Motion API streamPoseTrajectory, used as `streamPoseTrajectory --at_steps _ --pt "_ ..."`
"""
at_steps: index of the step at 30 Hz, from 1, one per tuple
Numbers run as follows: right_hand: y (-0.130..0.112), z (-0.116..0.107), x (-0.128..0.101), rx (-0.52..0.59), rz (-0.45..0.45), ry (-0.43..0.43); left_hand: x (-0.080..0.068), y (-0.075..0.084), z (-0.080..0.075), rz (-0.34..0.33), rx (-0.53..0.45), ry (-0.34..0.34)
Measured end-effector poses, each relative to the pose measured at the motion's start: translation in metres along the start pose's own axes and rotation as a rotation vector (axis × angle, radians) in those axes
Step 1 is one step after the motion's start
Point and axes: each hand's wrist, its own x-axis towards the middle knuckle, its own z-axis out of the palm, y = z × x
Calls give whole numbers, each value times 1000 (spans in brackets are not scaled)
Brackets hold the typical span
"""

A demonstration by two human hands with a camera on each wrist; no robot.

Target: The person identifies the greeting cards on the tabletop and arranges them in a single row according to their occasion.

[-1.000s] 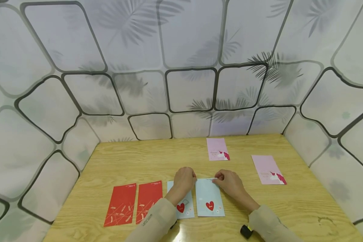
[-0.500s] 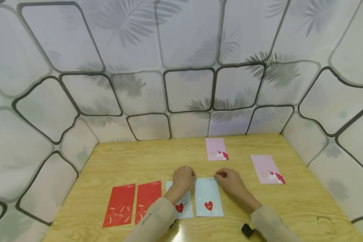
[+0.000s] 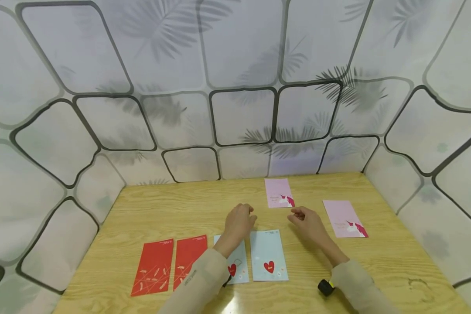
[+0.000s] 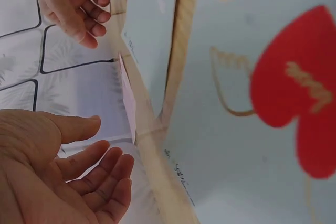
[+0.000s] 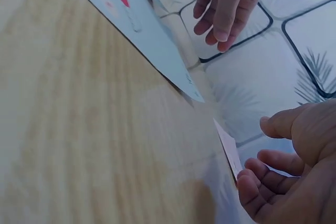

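Two light blue cards, each with a red heart, lie side by side on the table. My left hand (image 3: 238, 223) hovers above the top of the left blue card (image 3: 240, 257), whose middle my forearm partly covers. Beyond the upper right corner of the right blue card (image 3: 267, 249) is my right hand (image 3: 308, 224), raised off the card. In the left wrist view the left hand (image 4: 79, 177) has its thumb apart from loosely bent fingers, holding nothing. The right wrist view shows the right hand (image 5: 294, 166) likewise relaxed, with nothing in it.
Left of the blue cards are two red cards, the outer one (image 3: 153, 264) in full sight and the inner one (image 3: 190, 253) partly under my sleeve. A pink unicorn card (image 3: 276, 192) lies at the back; another pink card (image 3: 339, 218) is at right. A patterned curtain (image 3: 243, 117) surrounds the table.
Both hands have let go of the top edge of the right blue card. They have lifted and moved forward, the right one also outward. The cards lie where they were.
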Motion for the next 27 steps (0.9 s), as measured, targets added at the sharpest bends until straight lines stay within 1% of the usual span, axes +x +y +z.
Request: streamPoseTrajectory --at_steps 3,8,14,22,24,27 --pt "-1 -9 4 5 11 1 7 2 0 -4 -22 -1" --pt "-3 -22 11 8 26 -16 20 6 2 -3 -91 -7" --pt "1 -33 26 6 32 -16 37 10 7 9 -145 -2" --pt "13 -35 51 -21 25 3 52 12 23 -25 -245 -1" --pt "15 -35 58 -15 30 3 55 12 27 -33 -250 3" --pt "17 -32 68 -9 37 -4 60 11 33 -65 -249 12"
